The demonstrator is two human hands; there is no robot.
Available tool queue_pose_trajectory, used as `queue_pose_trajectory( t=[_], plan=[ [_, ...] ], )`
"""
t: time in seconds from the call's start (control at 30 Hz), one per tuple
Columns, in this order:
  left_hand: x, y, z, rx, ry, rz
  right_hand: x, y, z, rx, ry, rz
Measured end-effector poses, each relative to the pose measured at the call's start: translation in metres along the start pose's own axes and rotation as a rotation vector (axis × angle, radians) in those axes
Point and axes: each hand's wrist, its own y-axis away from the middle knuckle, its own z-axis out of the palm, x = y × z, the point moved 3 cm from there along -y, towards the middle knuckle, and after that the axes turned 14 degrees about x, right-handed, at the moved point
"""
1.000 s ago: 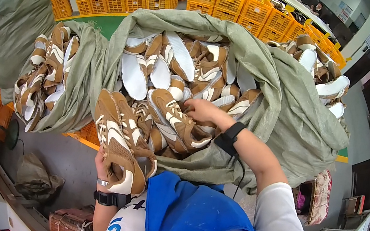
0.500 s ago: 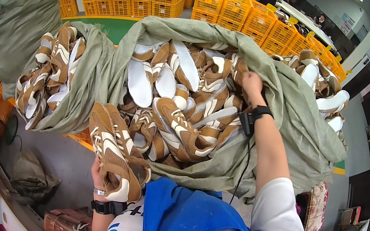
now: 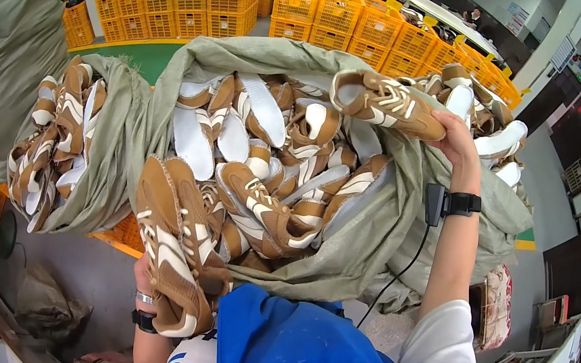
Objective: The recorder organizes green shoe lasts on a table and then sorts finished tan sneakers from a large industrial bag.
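My right hand (image 3: pixel 456 138) is closed on the toe of a brown sneaker upper (image 3: pixel 389 104) with cream stripes and laces. That upper is raised over the right rim of the open green-grey sack (image 3: pixel 313 55), its opening toward the left. Low at the left, my left hand (image 3: pixel 144 277) is closed around a pair of like sneaker uppers (image 3: pixel 174 246), held against my body side of the sack; most of its fingers are hidden behind them. Between my hands the sack holds a heap of brown uppers, and some show their white undersides (image 3: pixel 193 141).
A second sack of uppers (image 3: pixel 68 119) stands at the left, and more uppers (image 3: pixel 497 132) lie at the right. Yellow crates (image 3: pixel 335 14) line the back. A cable (image 3: pixel 398 278) hangs from my right wrist device. Other people are far off behind the crates.
My right hand has come up and rightward out of the sack, bringing a sneaker upper with it. My left hand keeps its pair, which has turned slightly. The view has shifted somewhat.
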Motion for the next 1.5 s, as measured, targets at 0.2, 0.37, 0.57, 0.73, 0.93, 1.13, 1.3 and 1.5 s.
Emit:
queue_pose_trajectory(
  t=[0.2, 0.37, 0.57, 0.73, 0.93, 1.13, 1.3, 1.5],
  plan=[
    [0.025, -0.003, 0.027, -0.406, -0.232, 0.22, -0.025, 0.062, 0.054, -0.182, 0.16, -0.642],
    [0.061, 0.028, 0.118, -0.762, -1.065, 0.941, -0.035, 0.184, 0.158, -0.761, 0.44, -0.98],
    [0.032, 0.036, 0.119, -1.001, -1.302, 0.864, -0.027, 0.206, 0.18, -1.106, 0.088, -1.008],
    [0.01, 0.013, 0.109, -1.069, -1.171, 0.649, -0.039, 0.215, 0.184, -1.352, 0.034, -1.037],
    [0.009, -0.024, 0.032, -0.459, -0.724, 0.319, 0.011, 0.099, 0.19, -0.995, 0.149, -0.173],
    [0.032, -0.04, -0.068, -0.194, -0.185, 0.095, 0.102, -0.036, 0.142, -0.276, 1.024, -0.705],
    [0.021, -0.008, -0.1, -0.138, -0.14, 0.126, 0.088, -0.031, 0.188, -0.222, 0.273, 0.121],
    [0.007, 0.0, -0.076, -0.089, -0.087, 0.162, 0.061, 0.003, 0.22, 0.171, 0.703, -1.09]
  ],
)
